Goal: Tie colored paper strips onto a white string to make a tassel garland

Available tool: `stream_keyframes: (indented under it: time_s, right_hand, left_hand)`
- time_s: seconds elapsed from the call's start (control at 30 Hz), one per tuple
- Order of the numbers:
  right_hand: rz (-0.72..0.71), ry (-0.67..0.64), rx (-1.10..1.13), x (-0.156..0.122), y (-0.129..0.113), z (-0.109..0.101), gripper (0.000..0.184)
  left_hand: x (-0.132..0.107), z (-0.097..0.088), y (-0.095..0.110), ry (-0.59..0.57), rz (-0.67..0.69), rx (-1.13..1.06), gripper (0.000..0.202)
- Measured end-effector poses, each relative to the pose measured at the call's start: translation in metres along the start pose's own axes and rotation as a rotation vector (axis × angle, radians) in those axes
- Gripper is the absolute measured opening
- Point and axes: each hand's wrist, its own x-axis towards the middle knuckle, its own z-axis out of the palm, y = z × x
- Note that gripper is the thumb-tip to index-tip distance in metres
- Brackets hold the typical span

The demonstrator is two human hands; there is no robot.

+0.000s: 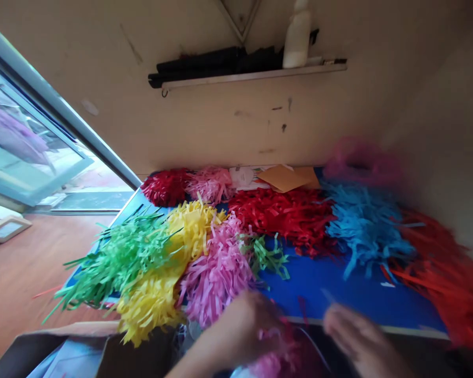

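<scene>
My left hand [250,320] bends down over the table's front edge, blurred by motion. Right by its fingers hangs a bunch of pink paper fringe [278,354], but the fingers are too smeared to show a grip. To the right, my right hand [352,331] is also blurred, with its fingers drawn together at the same edge. A faint thin sliver shows at its fingertips, too unclear to name. Just beyond my left hand lies a pink-violet fringed paper bundle [220,268], with a small green fringe piece [268,254] beside it.
On the blue table [299,283] lie green [130,252], yellow [153,304], red [287,215], light-blue [366,226] and orange-red [445,278] fringe bundles. Brown envelopes [286,177] rest by the wall. An open cardboard box [74,331] stands front left; a shelf [256,76] hangs above.
</scene>
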Motion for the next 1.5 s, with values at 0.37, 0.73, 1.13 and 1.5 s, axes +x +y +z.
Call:
stream_keyframes:
  time_s: [0.37, 0.73, 1.13, 1.5]
  right_hand:
    - [-0.134, -0.071, -0.071, 0.004, -0.027, 0.029, 0.049]
    - [-0.112, -0.073, 0.025, 0.027, 0.017, 0.028, 0.052]
    - [-0.259, -0.038, -0.041, 0.038, -0.016, 0.046, 0.048]
    - [-0.618, 0.067, -0.488, 0.098, -0.092, 0.143, 0.031]
  left_hand:
    - [0.138, -0.159, 0.059, 0.782, -0.109, 1.087, 0.015]
    - [0.111, -0.189, 0.097, 1.045, 0.262, 0.970, 0.024]
    - [0.096, -0.181, 0.107, 1.098, 0.519, 0.903, 0.013]
    - [0.058, -0.073, 0.046, 0.435, 0.453, 0.782, 0.020]
